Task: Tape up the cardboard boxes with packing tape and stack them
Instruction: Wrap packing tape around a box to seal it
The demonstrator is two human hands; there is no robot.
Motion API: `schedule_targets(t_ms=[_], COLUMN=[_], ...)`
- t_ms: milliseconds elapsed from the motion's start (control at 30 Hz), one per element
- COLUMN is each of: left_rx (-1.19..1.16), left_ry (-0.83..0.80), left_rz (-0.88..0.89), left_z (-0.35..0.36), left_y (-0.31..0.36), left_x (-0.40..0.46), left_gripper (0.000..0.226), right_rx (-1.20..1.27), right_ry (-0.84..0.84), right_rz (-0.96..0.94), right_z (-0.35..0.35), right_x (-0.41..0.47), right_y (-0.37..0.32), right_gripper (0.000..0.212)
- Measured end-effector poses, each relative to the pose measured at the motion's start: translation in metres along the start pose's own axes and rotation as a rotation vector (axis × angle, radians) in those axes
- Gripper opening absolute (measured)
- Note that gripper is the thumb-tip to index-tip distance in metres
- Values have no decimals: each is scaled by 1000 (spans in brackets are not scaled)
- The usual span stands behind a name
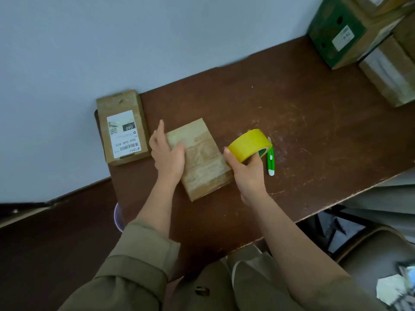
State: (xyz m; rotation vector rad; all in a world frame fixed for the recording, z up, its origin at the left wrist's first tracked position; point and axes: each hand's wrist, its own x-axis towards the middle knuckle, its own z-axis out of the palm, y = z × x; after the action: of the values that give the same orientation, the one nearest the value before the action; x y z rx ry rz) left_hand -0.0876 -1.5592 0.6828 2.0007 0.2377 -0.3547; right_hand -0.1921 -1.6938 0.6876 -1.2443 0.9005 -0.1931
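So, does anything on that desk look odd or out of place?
Mostly no. The labelled box sticks out past the table's left end, so it looks slightly precarious. The tabletop is scratched. The green cutter lies beside the tape roll.

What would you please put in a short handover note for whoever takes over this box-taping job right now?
Hands: left hand rests flat on the small cardboard box at mid-table; right hand grips the yellow tape roll just right of it.
Things: green utility knife lies beside the roll; labelled box sits at the table's left end; more boxes stacked far right.
Done: the small box already shows tape across its top.
Left: finish taping as needed, then stack.
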Motion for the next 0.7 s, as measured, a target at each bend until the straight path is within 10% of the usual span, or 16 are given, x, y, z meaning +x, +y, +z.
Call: schedule_targets(t_ms=[167, 700], left_rx=[179, 250], left_ry=[51, 17], left_rz=[190, 244], left_z=[18, 13], left_y=[-11, -17], left_x=[12, 16], left_gripper=[37, 35], right_rx=[70, 170], right_ry=[4, 11], right_rz=[12, 80], right_z=[-2, -6], right_x=[2, 13], right_y=[-3, 12], right_gripper=[15, 20])
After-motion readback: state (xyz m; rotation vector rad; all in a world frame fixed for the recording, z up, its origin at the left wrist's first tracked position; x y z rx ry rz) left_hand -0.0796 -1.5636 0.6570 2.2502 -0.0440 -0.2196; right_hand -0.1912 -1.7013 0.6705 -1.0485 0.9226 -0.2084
